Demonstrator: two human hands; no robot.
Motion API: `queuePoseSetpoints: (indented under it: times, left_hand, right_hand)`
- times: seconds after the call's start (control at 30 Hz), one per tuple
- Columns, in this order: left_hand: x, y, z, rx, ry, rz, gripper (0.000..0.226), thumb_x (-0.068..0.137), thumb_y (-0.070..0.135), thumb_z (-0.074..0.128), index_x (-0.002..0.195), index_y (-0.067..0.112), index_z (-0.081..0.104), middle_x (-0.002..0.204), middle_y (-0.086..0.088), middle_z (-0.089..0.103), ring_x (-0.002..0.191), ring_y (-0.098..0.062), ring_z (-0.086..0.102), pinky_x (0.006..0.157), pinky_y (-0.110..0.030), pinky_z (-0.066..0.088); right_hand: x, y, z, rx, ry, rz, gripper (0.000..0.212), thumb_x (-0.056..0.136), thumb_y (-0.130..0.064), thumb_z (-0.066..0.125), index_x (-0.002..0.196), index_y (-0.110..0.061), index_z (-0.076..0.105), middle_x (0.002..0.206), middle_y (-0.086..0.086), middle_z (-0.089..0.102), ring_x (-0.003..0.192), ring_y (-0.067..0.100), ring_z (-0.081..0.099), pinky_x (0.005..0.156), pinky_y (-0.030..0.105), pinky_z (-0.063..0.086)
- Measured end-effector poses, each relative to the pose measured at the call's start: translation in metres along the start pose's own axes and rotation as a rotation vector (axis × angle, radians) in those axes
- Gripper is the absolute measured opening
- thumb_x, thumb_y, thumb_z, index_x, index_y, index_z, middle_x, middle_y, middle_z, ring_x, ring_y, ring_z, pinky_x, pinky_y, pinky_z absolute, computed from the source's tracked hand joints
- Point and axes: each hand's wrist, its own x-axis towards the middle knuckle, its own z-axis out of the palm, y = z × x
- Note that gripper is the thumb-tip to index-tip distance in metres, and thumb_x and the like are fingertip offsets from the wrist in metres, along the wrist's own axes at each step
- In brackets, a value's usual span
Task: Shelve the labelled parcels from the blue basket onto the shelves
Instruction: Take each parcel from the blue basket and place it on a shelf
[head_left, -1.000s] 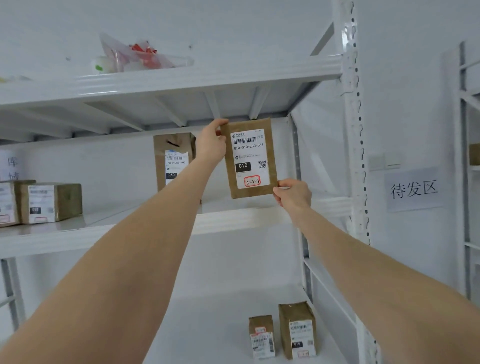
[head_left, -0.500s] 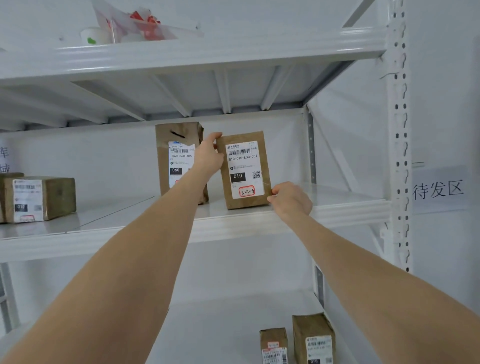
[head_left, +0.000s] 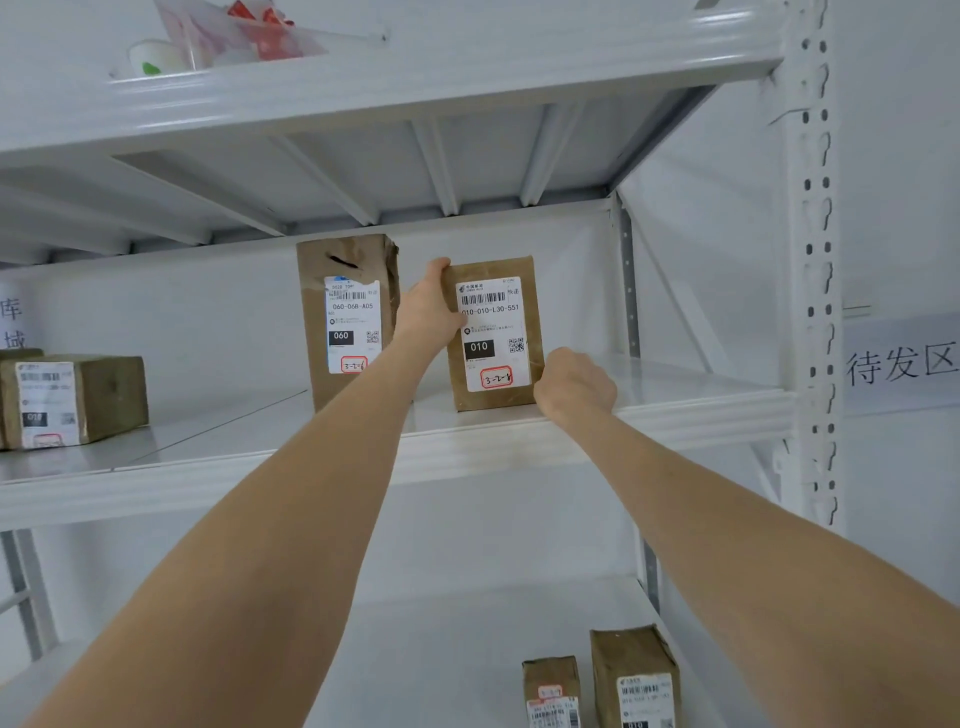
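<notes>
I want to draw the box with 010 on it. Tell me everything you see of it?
The 010 parcel is a brown, wrinkly-wrapped box standing upright on the white middle shelf. Its front shows a white label with a barcode, a black 010 patch, a QR code and red-ringed handwriting. The left hand grips its upper left edge; the right hand holds its lower right corner.

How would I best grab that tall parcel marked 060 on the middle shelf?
Probably from the front, one hand on each tall side of the 060 parcel, mid-height: it stands upright, label outward, and the left hand, holding the 010 parcel, sits close beside it.
</notes>
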Motion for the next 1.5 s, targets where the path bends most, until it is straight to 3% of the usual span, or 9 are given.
queuePoseSetpoints:
  times: [0.27, 0.43, 0.6, 0.77, 0.93, 1.07, 1.2, 1.37, 1.5]
  left_hand:
    - [0.007, -0.001, 0.008, -0.001, -0.039, 0.049, 0.076, 0.084, 0.004, 0.066, 0.146, 0.022, 0.026, 0.131, -0.012, 0.052, 0.116, -0.028, 0.053, 0.094, -0.042, 0.049]
    - [0.011, -0.006, 0.006, 0.032, -0.089, 0.108, 0.078, 0.085, 0.005, 0.063, 0.148, 0.022, 0.020, 0.131, -0.016, 0.047, 0.117, -0.030, 0.051, 0.094, -0.038, 0.047]
    - [0.012, -0.006, 0.000, 0.134, -0.116, 0.164, 0.081, 0.083, 0.008, 0.067, 0.148, 0.018, 0.019, 0.145, -0.014, 0.025, 0.124, -0.032, 0.044, 0.100, -0.038, 0.044]
    - [0.012, 0.000, -0.004, 0.351, -0.040, 0.315, 0.080, 0.082, 0.009, 0.065, 0.147, 0.013, 0.018, 0.149, -0.011, 0.025, 0.137, -0.029, 0.027, 0.106, -0.040, 0.036]
    - [0.011, 0.012, 0.001, 0.479, -0.012, 0.394, 0.078, 0.084, 0.005, 0.061, 0.148, 0.012, 0.017, 0.145, -0.011, 0.034, 0.135, -0.027, 0.031, 0.103, -0.038, 0.038]
    - [0.011, 0.016, 0.006, 0.588, -0.017, 0.370, 0.071, 0.084, 0.004, 0.061, 0.144, 0.010, 0.023, 0.138, -0.011, 0.037, 0.128, -0.027, 0.034, 0.092, -0.036, 0.045]
    - [0.016, 0.014, 0.011, 0.607, 0.008, 0.371, 0.063, 0.084, 0.000, 0.060, 0.139, 0.010, 0.033, 0.135, -0.010, 0.038, 0.125, -0.027, 0.035, 0.094, -0.036, 0.044]
    - [0.022, 0.012, 0.013, 0.590, -0.017, 0.383, 0.062, 0.084, -0.004, 0.057, 0.139, 0.010, 0.032, 0.135, -0.011, 0.037, 0.124, -0.028, 0.037, 0.096, -0.037, 0.043]
    - [0.026, 0.006, 0.015, 0.577, -0.042, 0.381, 0.065, 0.084, -0.004, 0.058, 0.140, 0.010, 0.030, 0.136, -0.012, 0.034, 0.124, -0.028, 0.038, 0.096, -0.037, 0.043]
  right_hand:
    - [-0.002, 0.000, -0.001, -0.055, 0.020, 0.025, 0.018, 0.086, -0.006, 0.051, 0.100, -0.016, 0.058, 0.108, 0.007, 0.064, 0.100, 0.028, 0.060, 0.071, 0.031, 0.040]
    - [-0.006, -0.005, -0.002, -0.091, 0.034, 0.035, 0.008, 0.087, -0.011, 0.052, 0.087, -0.018, 0.049, 0.099, 0.006, 0.062, 0.081, 0.025, 0.050, 0.069, 0.031, 0.039]
    - [-0.012, -0.006, -0.002, -0.049, 0.016, -0.018, 0.025, 0.089, -0.011, 0.049, 0.114, -0.013, 0.053, 0.112, 0.007, 0.058, 0.095, 0.027, 0.055, 0.073, 0.033, 0.041]
    - [-0.015, -0.005, -0.014, -0.124, 0.131, -0.228, 0.064, 0.093, -0.005, 0.045, 0.150, -0.013, 0.016, 0.159, 0.003, 0.011, 0.141, 0.026, 0.027, 0.104, 0.039, 0.037]
    - [-0.013, -0.011, -0.014, -0.301, 0.022, -0.378, 0.069, 0.095, -0.001, 0.037, 0.153, -0.013, 0.001, 0.160, -0.004, -0.014, 0.148, 0.017, -0.004, 0.113, 0.037, 0.027]
    - [-0.005, -0.011, -0.010, -0.326, -0.099, -0.395, 0.061, 0.095, -0.002, 0.037, 0.150, -0.011, 0.015, 0.160, 0.000, -0.009, 0.148, 0.021, 0.004, 0.111, 0.040, 0.034]
    - [0.000, -0.008, -0.007, -0.260, -0.113, -0.428, 0.059, 0.096, -0.007, 0.042, 0.150, -0.006, 0.017, 0.160, 0.005, -0.003, 0.143, 0.035, 0.020, 0.110, 0.046, 0.029]
    - [0.005, -0.009, -0.003, -0.341, -0.128, -0.443, 0.053, 0.096, -0.005, 0.036, 0.148, -0.007, 0.024, 0.160, 0.009, -0.007, 0.138, 0.026, 0.032, 0.105, 0.040, 0.037]
    - [0.009, -0.013, -0.001, -0.279, -0.119, -0.424, 0.054, 0.096, -0.005, 0.040, 0.147, -0.003, 0.023, 0.159, 0.012, -0.001, 0.137, 0.034, 0.032, 0.106, 0.044, 0.034]
